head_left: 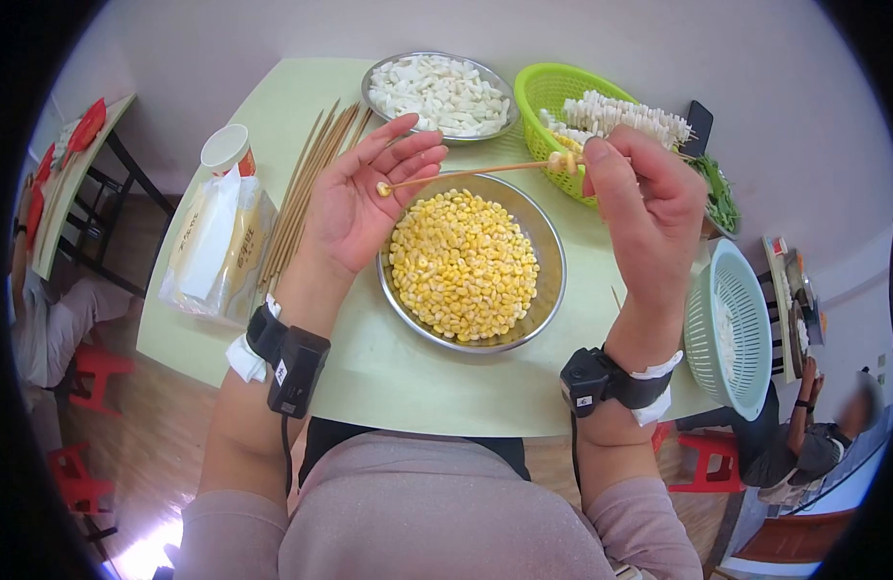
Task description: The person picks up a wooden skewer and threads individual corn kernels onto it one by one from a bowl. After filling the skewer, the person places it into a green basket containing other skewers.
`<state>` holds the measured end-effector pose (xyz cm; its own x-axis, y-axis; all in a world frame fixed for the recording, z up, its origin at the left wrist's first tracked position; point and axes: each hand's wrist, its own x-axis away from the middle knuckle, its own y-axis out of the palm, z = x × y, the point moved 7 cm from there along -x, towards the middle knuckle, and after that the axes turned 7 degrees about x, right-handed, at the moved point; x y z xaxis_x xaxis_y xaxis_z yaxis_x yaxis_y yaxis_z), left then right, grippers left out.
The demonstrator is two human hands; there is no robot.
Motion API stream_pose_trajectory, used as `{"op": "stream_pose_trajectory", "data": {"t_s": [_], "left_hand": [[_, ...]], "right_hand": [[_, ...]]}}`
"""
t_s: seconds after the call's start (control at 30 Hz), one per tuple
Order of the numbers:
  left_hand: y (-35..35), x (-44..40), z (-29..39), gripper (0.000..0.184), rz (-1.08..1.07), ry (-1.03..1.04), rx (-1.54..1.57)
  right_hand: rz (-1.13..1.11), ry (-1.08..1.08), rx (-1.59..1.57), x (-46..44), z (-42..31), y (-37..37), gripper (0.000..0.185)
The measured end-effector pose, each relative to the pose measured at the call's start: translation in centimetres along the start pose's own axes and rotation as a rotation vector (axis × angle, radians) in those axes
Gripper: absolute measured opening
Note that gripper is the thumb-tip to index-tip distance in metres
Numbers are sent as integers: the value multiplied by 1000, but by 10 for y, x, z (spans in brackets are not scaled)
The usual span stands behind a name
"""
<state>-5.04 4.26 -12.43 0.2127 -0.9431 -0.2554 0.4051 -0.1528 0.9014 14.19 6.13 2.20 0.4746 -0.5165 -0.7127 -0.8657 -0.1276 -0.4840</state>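
Note:
A metal bowl [553, 253] full of yellow corn kernels [463, 266] sits in front of me. Above its left rim my left hand [364, 193] is palm up with its fingers apart, and a single kernel [383, 188] lies against the palm. My right hand [649, 198] is closed around a thin wooden skewer [475, 173] above the right side of the bowl. A few kernels [562, 161] are threaded on it close to my right fingers. The skewer's tip meets the kernel at my left palm.
Bare skewers [311, 184], a tissue pack [219, 246] and a paper cup [228, 151] lie left. Behind stand a tray [369, 101] of white pieces and a green basket [535, 92] with loaded skewers; right are a phone [698, 129], greens [720, 193] and a pale blue basket [746, 319]. People sit at both sides.

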Motion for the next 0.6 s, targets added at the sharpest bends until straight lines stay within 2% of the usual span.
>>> {"op": "stream_pose_trajectory", "data": {"t_s": [0.07, 0.3, 0.37, 0.53, 0.6], "left_hand": [[3, -1, -1, 39, -42, -22, 10], [7, -1, 3, 43, 53, 40, -187], [8, -3, 6, 43, 51, 42, -199], [-2, -1, 9, 43, 132, 126, 73], [-4, -2, 9, 42, 143, 120, 62]], "right_hand": [[-18, -33, -5, 0, -2, 5, 19], [-10, -38, -23, -2, 0, 11, 18], [-44, 65, 16, -4, 5, 12, 20], [-40, 114, -19, -1, 21, 6, 24], [-18, 116, -27, -3, 21, 3, 24]]}}
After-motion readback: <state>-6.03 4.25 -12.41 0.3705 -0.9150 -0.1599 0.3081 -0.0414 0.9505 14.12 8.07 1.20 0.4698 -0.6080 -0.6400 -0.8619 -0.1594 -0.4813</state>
